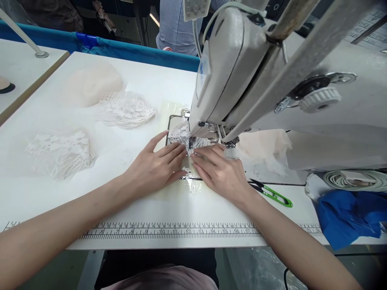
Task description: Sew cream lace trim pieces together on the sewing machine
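Left grip [159,163], fingers spread wide, and right grip [222,171], loosely uncurled, reach forward palm-down, fingertips on white lace [179,133].

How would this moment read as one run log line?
left hand: at white lace; right hand: at same lace; lace: under sewing machine head; green snips: right of both hands
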A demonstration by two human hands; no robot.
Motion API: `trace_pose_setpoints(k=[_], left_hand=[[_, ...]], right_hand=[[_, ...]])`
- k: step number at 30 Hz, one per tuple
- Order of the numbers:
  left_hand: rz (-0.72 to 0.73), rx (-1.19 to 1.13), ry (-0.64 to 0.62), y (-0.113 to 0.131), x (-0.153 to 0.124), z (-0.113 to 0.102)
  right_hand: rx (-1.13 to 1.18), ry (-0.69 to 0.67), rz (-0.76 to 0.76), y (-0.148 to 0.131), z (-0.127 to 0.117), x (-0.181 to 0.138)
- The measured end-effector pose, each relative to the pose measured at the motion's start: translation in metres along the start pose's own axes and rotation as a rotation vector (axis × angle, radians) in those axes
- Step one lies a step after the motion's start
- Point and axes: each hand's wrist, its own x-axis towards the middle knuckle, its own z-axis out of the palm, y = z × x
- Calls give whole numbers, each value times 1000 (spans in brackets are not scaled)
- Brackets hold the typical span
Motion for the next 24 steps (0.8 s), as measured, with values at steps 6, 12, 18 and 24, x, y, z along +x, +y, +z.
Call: trace_pose_setpoints(k=[6, 12, 18, 24], left_hand=[[-49, -38, -4, -5, 4, 5], [-63, -42, -2, -12, 8, 8], [-89, -56, -47, -10, 7, 7], [-176, -29, -80, -19, 9, 6]], right_hand=[[-43, -9, 15, 3, 5, 2], [-56, -14, 34, 7, 9, -1], [-139, 30, 46, 13, 3, -1], [-187, 32, 89, 18, -2, 1]])
